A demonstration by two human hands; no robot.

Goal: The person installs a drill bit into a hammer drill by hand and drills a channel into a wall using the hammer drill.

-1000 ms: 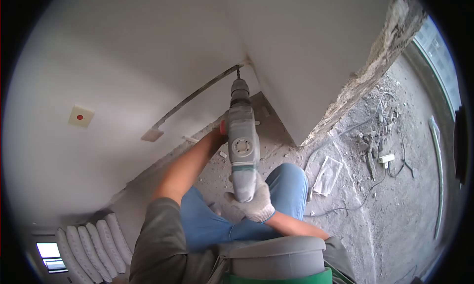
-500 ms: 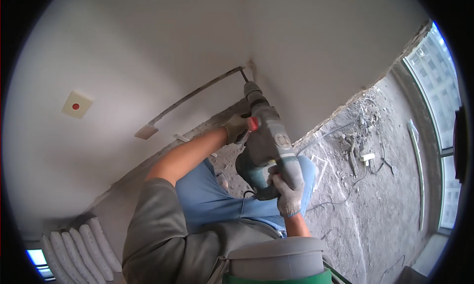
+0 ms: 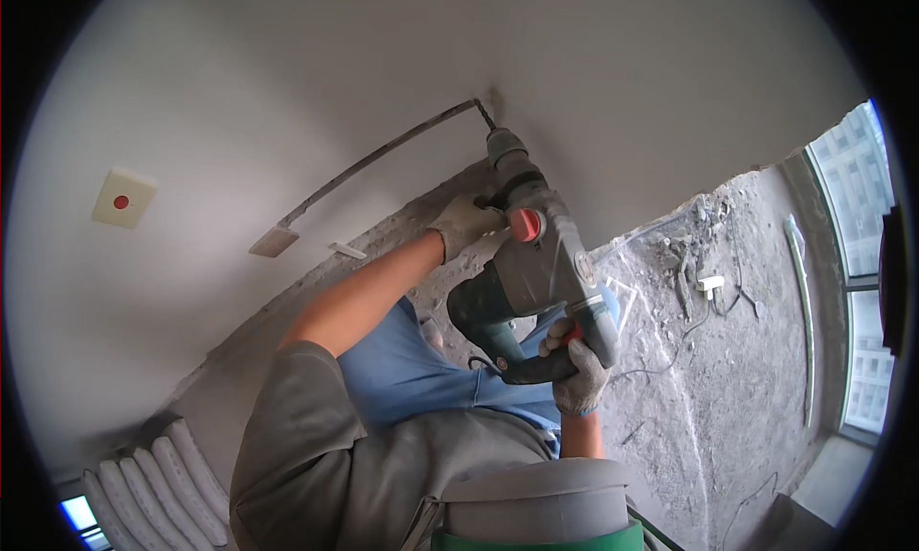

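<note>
A grey-green rotary hammer drill (image 3: 541, 264) with a red knob lies across the middle of the view, its bit (image 3: 485, 116) touching the wall corner at the end of a narrow chased groove (image 3: 373, 160). My left hand (image 3: 466, 227), in a pale work glove, is closed around the drill's front side handle, which is mostly hidden. Gloved too, my right hand (image 3: 579, 364) wraps round the rear handle near a red trigger. At its lower end the groove meets a rectangular cut-out (image 3: 275, 242) in the wall.
A square wall plate with a red centre (image 3: 124, 198) is on the left wall. Rubble and cables cover the rough floor (image 3: 699, 388), with a white power connector (image 3: 710, 283) among them. A radiator (image 3: 158, 489) stands at lower left; windows (image 3: 866, 340) are at right.
The drill has turned slightly, showing more of its red knob and its rear handle. My view has shifted a little; both hands keep their hold, and the bit stays at the corner.
</note>
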